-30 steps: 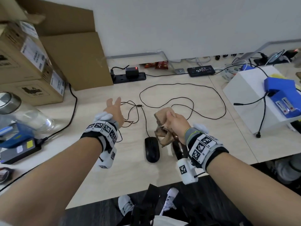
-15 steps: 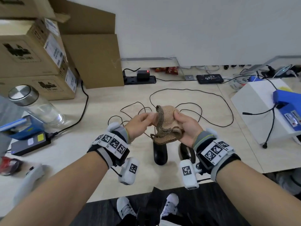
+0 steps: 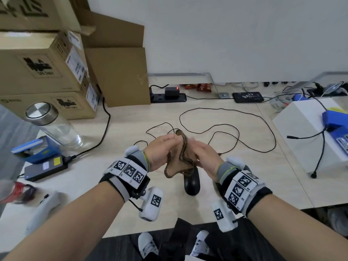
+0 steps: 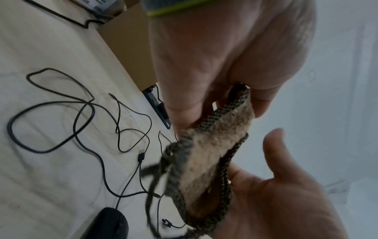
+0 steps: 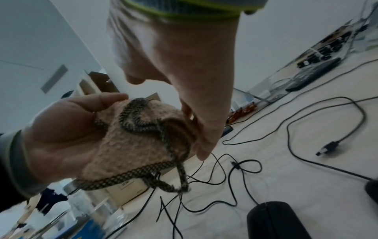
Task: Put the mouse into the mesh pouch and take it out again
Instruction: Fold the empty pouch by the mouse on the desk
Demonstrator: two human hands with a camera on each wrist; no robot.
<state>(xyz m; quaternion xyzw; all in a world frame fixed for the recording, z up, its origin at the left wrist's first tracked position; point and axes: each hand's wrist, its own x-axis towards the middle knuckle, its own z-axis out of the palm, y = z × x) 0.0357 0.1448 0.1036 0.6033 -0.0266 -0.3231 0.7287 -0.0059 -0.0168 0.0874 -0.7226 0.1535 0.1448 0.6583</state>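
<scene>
A tan mesh pouch [image 3: 179, 163] with a dark braided drawstring hangs in the air between both hands, just above the black corded mouse [image 3: 192, 184] that lies on the desk. My left hand [image 3: 169, 138] pinches the pouch's rim between thumb and fingers [image 4: 180, 113]. My right hand [image 3: 194, 146] lies against the pouch's other side with straight fingers [image 5: 204, 137] and the palm turned to it. The pouch [image 4: 212, 155] looks flat, and its mouth is narrow. In the wrist views the mouse [image 5: 272, 221] lies below the pouch [image 5: 139, 139], apart from it.
Thin black cables [image 3: 226, 127] loop over the desk behind the hands. Cardboard boxes [image 3: 43, 72] and a glass jar [image 3: 54, 125] stand at the left, a power strip [image 3: 167, 97] at the back, a white box [image 3: 308, 140] at the right. The desk's front edge [image 3: 169, 230] is near.
My left hand came over from the left and took hold of the pouch. Both hands then closed in on it, and the right hand's fingers straightened against its side.
</scene>
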